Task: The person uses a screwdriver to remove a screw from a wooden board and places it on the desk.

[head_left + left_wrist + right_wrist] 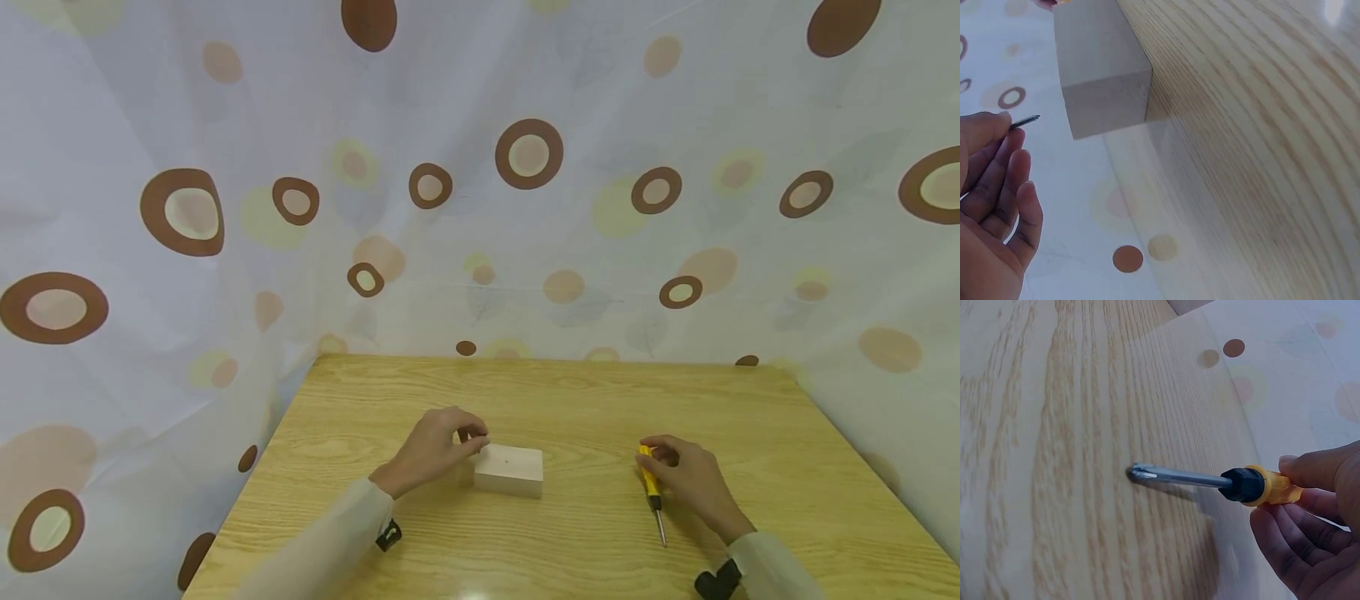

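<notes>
Between thumb and forefinger my left hand pinches a small dark screw, its pointed end showing in the left wrist view. Right beside that hand, a pale rectangular block lies on the table; a small dark spot marks its top. My right hand holds a screwdriver by its yellow and black handle, off to the right of the block. The metal shaft slants down toward the table, and its cross-shaped tip is visible in the right wrist view.
Both hands are over a light wood-grain table. A white curtain with brown and beige circles hangs behind the table and along both sides. Each wrist wears a small black device, such as the one on the right wrist.
</notes>
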Demonstrator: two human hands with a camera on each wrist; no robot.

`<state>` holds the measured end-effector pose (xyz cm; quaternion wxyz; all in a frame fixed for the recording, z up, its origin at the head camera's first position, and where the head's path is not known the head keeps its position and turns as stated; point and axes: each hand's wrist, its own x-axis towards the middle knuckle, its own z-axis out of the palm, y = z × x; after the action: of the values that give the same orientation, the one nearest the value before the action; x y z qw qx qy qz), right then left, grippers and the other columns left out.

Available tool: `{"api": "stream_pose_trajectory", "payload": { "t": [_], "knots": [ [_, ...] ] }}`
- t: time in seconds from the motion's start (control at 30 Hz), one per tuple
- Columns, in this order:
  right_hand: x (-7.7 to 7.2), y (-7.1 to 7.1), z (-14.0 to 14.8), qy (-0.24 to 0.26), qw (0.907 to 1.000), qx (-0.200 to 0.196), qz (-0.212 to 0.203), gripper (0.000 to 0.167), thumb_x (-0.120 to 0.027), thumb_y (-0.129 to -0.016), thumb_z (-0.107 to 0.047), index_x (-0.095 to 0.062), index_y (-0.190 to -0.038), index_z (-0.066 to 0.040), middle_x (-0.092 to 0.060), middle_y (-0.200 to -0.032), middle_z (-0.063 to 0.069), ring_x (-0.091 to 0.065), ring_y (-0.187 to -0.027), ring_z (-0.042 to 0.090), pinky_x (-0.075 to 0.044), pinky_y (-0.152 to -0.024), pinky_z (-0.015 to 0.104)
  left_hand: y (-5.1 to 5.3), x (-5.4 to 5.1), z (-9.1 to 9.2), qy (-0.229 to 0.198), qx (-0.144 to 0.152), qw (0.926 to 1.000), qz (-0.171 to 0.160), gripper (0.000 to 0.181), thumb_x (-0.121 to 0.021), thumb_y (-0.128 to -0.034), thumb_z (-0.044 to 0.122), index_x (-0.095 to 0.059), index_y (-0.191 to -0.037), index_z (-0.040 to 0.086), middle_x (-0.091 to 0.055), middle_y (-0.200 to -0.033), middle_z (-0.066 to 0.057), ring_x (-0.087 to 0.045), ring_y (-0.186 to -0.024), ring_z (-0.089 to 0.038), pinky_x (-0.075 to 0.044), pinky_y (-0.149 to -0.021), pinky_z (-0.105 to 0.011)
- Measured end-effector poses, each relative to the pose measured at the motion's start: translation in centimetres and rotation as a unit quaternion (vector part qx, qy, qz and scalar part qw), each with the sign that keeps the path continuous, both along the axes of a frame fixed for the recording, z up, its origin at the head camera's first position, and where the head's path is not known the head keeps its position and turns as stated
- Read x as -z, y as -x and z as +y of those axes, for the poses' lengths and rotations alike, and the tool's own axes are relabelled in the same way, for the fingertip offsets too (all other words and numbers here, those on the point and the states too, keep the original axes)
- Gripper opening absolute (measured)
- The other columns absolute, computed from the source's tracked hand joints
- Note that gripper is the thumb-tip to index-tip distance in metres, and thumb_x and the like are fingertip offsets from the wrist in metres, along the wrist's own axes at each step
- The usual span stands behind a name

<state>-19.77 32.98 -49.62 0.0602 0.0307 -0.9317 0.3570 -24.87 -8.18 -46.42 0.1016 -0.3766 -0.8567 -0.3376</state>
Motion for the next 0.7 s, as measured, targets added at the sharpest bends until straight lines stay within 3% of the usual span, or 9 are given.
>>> {"api": "stream_pose_trajectory", "payload": {
  "t": [0.13,0.33,0.7],
  "knots": [
    [0.2,0.0,0.1,0.002,1.0000,-0.001,0.001,0.040,-0.073,-0.098,-0.030,-0.070,-0.127,-0.001,-0.072,-0.102,0.005,-0.066,-0.087,0.017,-0.054,-0.068,0.027,-0.2,0.1,-1.3,-0.008,-0.013,0.9999,-0.005,0.007,-0.074,-0.0975,0.018,-0.079,-0.102,0.015,-0.074,-0.096,0.010,-0.061,-0.080,-0.002,-0.058,-0.072,-0.036],
    [0.2,-0.2,0.1,0.007,1.0000,-0.002,0.000,0.041,-0.073,-0.098,-0.030,-0.069,-0.126,-0.001,-0.071,-0.102,0.006,-0.066,-0.087,0.017,-0.054,-0.067,0.027,-0.6,0.8,-3.2,-0.013,-0.035,0.9992,-0.013,0.007,-0.075,-0.0970,0.017,-0.080,-0.101,0.013,-0.073,-0.093,0.011,-0.061,-0.078,-0.002,-0.056,-0.070,-0.031],
    [0.3,-0.5,0.4,0.001,1.0000,0.000,-0.005,0.042,-0.074,-0.098,-0.032,-0.069,-0.126,-0.002,-0.072,-0.102,0.005,-0.066,-0.088,0.018,-0.054,-0.068,0.027,-1.3,2.4,-6.2,-0.010,-0.071,0.9957,-0.059,0.009,-0.076,-0.0956,0.014,-0.080,-0.100,0.008,-0.075,-0.089,0.008,-0.062,-0.073,-0.002,-0.054,-0.065,-0.024]
  ]
}}
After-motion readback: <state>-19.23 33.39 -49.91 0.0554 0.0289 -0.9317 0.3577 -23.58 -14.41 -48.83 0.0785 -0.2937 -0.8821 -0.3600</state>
